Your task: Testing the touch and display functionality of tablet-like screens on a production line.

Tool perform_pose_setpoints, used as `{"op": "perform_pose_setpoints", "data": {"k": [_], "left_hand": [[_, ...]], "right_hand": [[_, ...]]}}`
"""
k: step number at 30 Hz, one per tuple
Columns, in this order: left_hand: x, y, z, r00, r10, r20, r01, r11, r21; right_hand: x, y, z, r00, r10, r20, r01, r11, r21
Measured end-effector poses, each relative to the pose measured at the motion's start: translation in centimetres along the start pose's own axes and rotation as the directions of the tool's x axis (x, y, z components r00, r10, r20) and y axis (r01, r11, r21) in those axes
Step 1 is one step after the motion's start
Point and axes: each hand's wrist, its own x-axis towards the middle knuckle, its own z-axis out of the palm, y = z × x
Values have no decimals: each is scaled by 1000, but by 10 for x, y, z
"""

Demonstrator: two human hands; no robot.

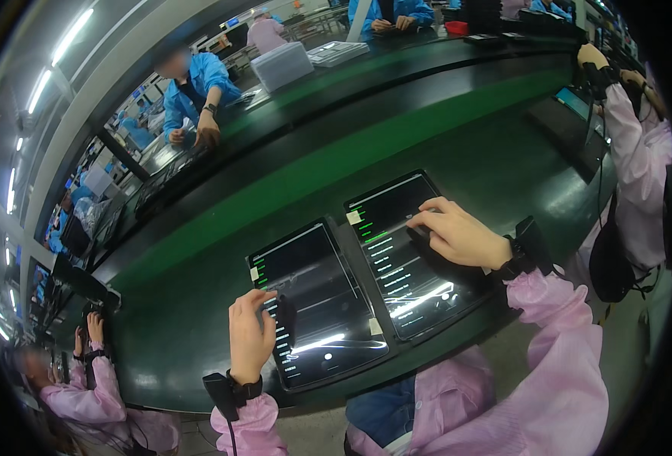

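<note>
Two dark tablets lie side by side on the green bench, both screens lit with a list of green and white text lines. Over the left edge of the left tablet (328, 281) is my left hand (248, 338), its index finger stretched toward the glass and its thumb apart. My right hand (464, 237) hovers over the right tablet (393, 197), index finger reaching to the upper screen. Whether either fingertip touches is hard to tell. Neither hand holds anything. A pale sticker (353, 218) sits on the right tablet; the left tablet carries two, including one (375, 327) near its lower right.
The green bench (184, 334) runs across, with a raised dark ledge (336, 114) behind it. Co-workers in pink sit to the left (85, 391) and right (636, 152). Beyond the ledge, a person in blue (199, 83) works near a stack of clear trays (283, 66).
</note>
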Motion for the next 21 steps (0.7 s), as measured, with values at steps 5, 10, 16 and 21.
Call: {"op": "perform_pose_setpoints", "data": {"k": [5,10,16,21], "left_hand": [[3,0,1,997,60,42,-63,996,61],[6,1,-2,994,92,53,-97,989,110],[51,0,2,994,109,-10,-109,992,-59],[103,9,36,973,201,115,-193,978,-76]], "right_hand": [[1,-4,-1,999,-4,39,5,1000,-29],[2,-4,-5,998,-53,37,55,998,-44],[37,15,0,996,-86,-10,85,996,-8],[78,19,23,990,-87,109,89,996,-15]]}}
